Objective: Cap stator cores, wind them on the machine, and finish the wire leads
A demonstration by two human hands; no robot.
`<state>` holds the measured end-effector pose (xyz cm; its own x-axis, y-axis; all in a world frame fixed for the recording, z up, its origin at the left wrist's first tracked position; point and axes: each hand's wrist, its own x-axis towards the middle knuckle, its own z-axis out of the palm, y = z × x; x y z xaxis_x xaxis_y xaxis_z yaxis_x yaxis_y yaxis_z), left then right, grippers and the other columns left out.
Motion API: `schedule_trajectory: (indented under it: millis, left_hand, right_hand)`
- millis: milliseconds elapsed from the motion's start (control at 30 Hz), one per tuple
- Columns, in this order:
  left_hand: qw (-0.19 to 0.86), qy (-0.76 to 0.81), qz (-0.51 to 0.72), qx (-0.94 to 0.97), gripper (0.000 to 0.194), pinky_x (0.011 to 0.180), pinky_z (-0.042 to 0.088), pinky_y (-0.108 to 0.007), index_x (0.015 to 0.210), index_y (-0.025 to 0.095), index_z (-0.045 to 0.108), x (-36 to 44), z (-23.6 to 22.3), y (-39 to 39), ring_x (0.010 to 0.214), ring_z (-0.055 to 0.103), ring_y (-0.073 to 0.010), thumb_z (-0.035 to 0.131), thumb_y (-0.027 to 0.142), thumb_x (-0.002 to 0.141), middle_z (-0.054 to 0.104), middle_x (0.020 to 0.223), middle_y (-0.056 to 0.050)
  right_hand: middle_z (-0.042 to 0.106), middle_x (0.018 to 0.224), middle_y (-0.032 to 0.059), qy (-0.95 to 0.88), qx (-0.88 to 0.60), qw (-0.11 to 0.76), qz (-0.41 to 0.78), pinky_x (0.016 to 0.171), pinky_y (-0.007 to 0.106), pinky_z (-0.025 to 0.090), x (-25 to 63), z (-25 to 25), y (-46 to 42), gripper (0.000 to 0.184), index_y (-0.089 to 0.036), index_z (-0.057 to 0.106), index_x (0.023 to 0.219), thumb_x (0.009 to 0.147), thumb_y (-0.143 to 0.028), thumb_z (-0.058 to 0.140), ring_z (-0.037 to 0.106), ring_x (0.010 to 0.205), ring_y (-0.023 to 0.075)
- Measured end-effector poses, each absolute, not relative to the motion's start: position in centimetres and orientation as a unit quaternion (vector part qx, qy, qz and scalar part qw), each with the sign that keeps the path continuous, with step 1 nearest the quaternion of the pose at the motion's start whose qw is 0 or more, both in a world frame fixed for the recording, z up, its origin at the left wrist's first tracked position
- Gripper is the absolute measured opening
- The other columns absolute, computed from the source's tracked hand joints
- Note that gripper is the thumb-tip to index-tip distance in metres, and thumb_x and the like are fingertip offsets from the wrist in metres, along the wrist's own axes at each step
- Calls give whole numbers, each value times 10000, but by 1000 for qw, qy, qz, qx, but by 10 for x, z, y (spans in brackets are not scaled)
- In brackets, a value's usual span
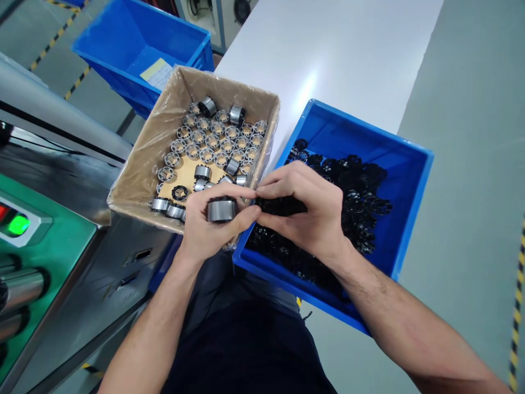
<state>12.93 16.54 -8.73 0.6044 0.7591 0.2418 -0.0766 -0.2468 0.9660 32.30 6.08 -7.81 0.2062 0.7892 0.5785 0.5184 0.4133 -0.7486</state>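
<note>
My left hand (209, 227) curls around a silver metal ring-shaped core (222, 210) with black at its upper rim; the core sits between thumb and forefinger. Above the near left corner of the blue bin (414, 150), my right hand (307, 210) is closed in a pinch. Its fingertips meet the left fingertips, and whatever lies between them is too small or hidden to tell. Many black plastic rings (353, 202) fill the bin below the right hand. Left of it, a plastic-lined cardboard box (139, 183) holds rows of metal cores (211, 140), some with black end pieces.
A white table (348, 49) runs behind the box and bin. Another blue bin (102, 52) with a paper label (158, 74) stands at the back left. On the left is a green-topped machine (49, 262) with a lit green button (18, 224).
</note>
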Motion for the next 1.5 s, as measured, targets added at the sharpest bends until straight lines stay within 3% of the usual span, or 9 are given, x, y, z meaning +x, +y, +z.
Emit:
schedule_trajectory:
  millis: [167,300,500,600,667,933,1133,1300,1500]
  left_hand:
    - [594,267,350,673,406,596,553,-283,895,242,923,133,-84,166,639,685,-154,1149,577,845,790,754,6]
    - [608,268,341,665,426,586,534,-296,892,241,911,134,-83,166,618,651,-154,1140,596,845,759,725,9]
    - [633,285,346,631,484,568,499,-308,994,263,870,131,-91,169,566,573,-134,1133,641,844,697,733,34]
    - [725,278,330,538,634,481,444,-314,1280,303,834,134,-94,172,511,541,-140,909,866,996,682,782,32]
    - [766,278,295,499,669,480,488,-337,1398,317,789,135,-96,173,529,592,-169,767,904,1079,705,827,12]
    - [749,273,239,554,567,495,468,-340,1250,319,683,129,-98,162,531,593,-173,601,877,1192,654,782,22]
    - [752,251,231,564,603,506,482,-331,1590,367,684,127,-93,163,556,627,-181,652,817,1190,681,831,10]
    - [751,242,213,576,573,536,505,-320,1561,358,750,122,-89,165,628,633,-159,668,792,1195,771,1086,-51]
    - [745,217,191,601,694,580,537,-331,1617,349,700,123,-91,165,695,678,-197,825,803,1107,768,1019,-46]
  right_hand:
    - [837,1032,20,-640,-540,541,78,750,337,708,324,-79,57,331,-388,972,1362,1046,-315,1037,806,886,196]
    - [907,1150,33,-648,-541,534,56,836,379,772,322,-80,56,488,-403,920,1524,1056,-314,1020,848,948,227]
    - [945,1169,53,-624,-547,554,60,885,426,801,320,-79,58,407,-357,958,1381,995,-377,1085,870,962,264]
    - [949,1228,43,-578,-570,571,122,850,414,802,318,-80,57,462,-354,943,1399,971,-407,1109,844,854,219]
    - [940,1219,39,-544,-575,587,170,828,379,795,314,-81,58,484,-321,935,1373,942,-418,1133,827,799,184]
    - [899,1156,34,-473,-566,625,257,782,311,780,304,-88,65,559,-245,944,1241,857,-586,1162,820,767,140]
    - [877,1024,15,-472,-570,618,264,783,332,758,306,-89,64,550,-248,962,1178,811,-590,1188,791,753,150]
    - [873,984,21,-520,-545,627,199,810,400,755,305,-93,64,450,-307,975,1157,830,-529,1189,803,831,211]
    - [892,1110,18,-542,-537,625,163,895,416,746,299,-89,61,381,-377,977,1177,859,-337,1184,844,999,243]
